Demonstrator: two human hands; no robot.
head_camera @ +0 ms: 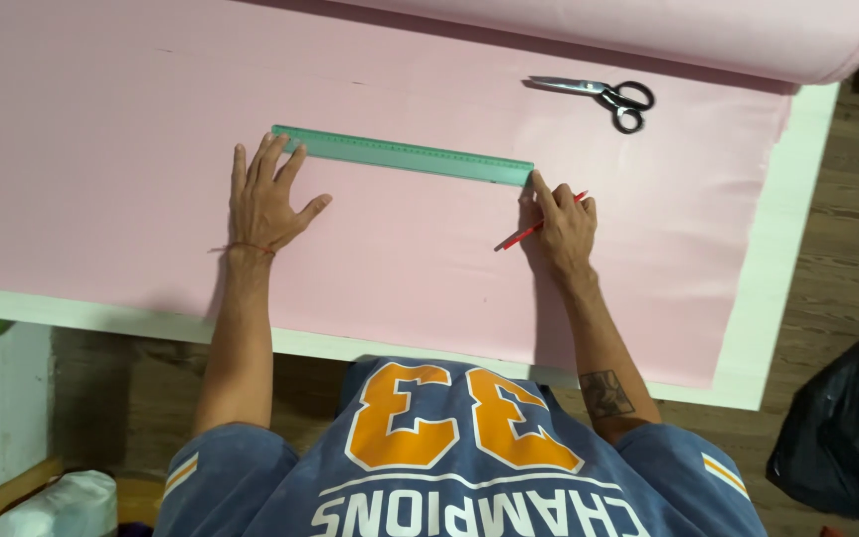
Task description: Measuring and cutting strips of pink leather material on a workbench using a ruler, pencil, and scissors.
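On the pink fabric (429, 268), both hands steady a green ruler (405, 155).

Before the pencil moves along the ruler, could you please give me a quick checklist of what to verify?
1. Left hand pressing the near end of the green ruler: ok, fingertips on it.
2. Right hand at the ruler's other end: ok, forefinger touches it.
3. Red pencil gripped: ok; whether its tip is on the fabric: cannot tell.
4. Pink fabric flat under the ruler: ok, no creases visible.
5. Scissors clear of the ruler: ok, lying apart beyond it.
6. Ruler square to the fabric edge: cannot tell.
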